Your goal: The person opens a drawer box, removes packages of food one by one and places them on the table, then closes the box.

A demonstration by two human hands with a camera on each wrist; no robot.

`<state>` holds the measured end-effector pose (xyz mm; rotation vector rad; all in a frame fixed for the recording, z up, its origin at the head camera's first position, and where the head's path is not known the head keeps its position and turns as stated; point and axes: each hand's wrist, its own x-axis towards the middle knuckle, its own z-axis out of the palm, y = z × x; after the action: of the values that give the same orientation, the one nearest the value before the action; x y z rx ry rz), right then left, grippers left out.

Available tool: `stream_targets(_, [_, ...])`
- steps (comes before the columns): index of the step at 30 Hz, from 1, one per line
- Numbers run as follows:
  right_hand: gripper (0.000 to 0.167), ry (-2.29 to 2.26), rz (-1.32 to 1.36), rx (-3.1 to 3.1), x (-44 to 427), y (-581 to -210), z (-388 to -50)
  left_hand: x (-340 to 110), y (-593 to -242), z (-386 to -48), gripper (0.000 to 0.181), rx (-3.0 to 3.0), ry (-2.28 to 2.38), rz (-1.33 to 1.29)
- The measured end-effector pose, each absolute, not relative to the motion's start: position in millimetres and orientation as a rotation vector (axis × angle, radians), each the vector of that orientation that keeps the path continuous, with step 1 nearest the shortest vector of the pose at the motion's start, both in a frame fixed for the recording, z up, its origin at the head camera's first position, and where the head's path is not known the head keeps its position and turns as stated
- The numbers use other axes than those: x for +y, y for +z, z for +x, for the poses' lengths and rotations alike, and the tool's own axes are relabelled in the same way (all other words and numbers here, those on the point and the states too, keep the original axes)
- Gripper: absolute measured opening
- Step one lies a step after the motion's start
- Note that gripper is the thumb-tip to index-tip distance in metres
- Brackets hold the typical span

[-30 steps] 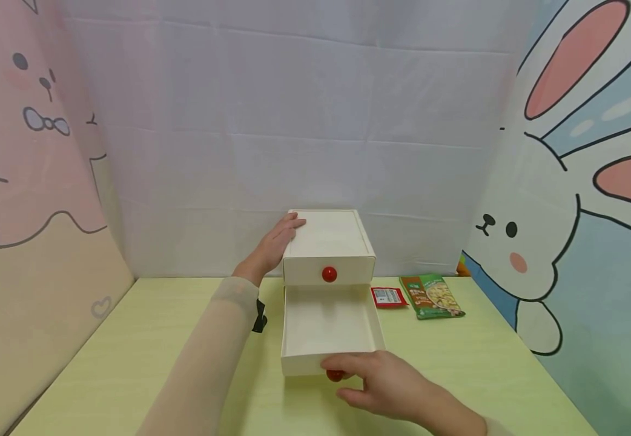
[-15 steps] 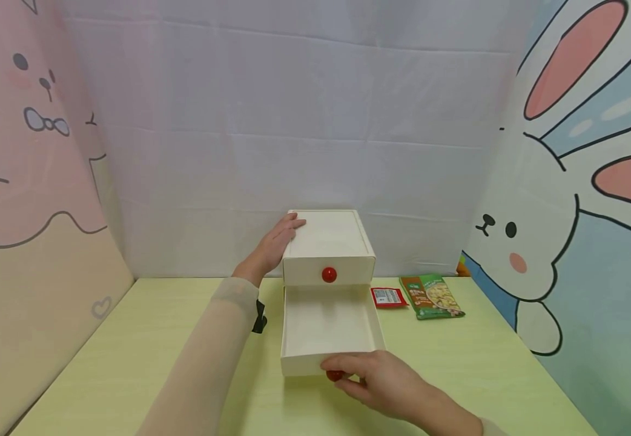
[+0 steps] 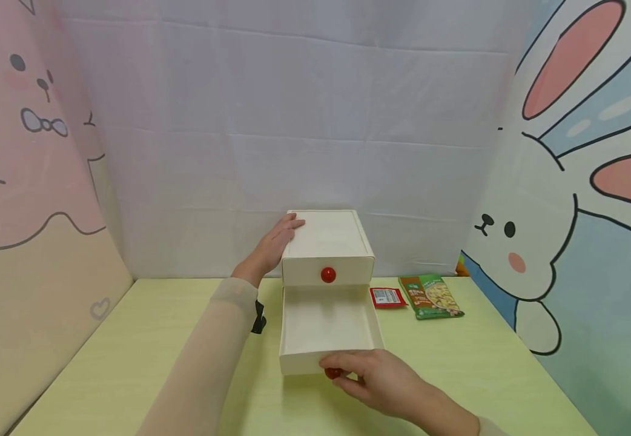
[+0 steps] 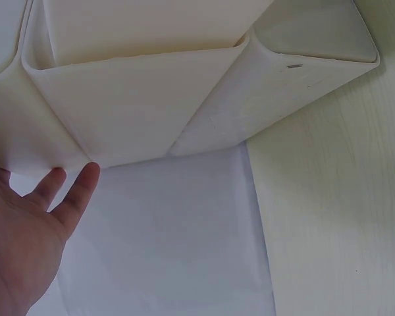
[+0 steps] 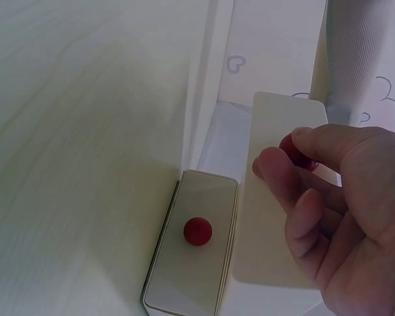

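Note:
A small white drawer box (image 3: 327,233) stands at the back of the table. Its lower drawer (image 3: 330,321) is pulled far out, and nothing shows inside. My right hand (image 3: 383,381) pinches the red knob (image 3: 333,373) on that drawer's front between thumb and fingers; the right wrist view shows the same round knob (image 5: 301,155) partly covered by the fingertips. The upper drawer is in, its own red knob (image 3: 328,275) untouched. My left hand (image 3: 269,248) rests along the box's left side, fingertips over the top edge. In the left wrist view its fingers (image 4: 79,191) are extended against the white wall.
Right of the box lie a small red packet (image 3: 388,297) and a green and brown snack bag (image 3: 432,296). The pale table (image 3: 157,363) meets a white cloth backdrop (image 3: 304,121). Cartoon-printed panels (image 3: 528,242) flank both sides.
My right thumb, apart from the lower knob a second ago, has come up against it. The drawer and my left hand look unmoved; the head view has shifted slightly.

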<state>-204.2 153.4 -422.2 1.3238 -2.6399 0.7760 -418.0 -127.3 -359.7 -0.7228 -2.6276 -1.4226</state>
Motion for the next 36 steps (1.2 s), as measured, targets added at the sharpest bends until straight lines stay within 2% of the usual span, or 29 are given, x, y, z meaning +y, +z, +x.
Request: stream_targets(36, [0.027,0.721,1.278,-2.533,147.0,-423.3,-223.2,-126.0,-357.6,-415.9,0.059,-2.627,-1.437,-0.702])
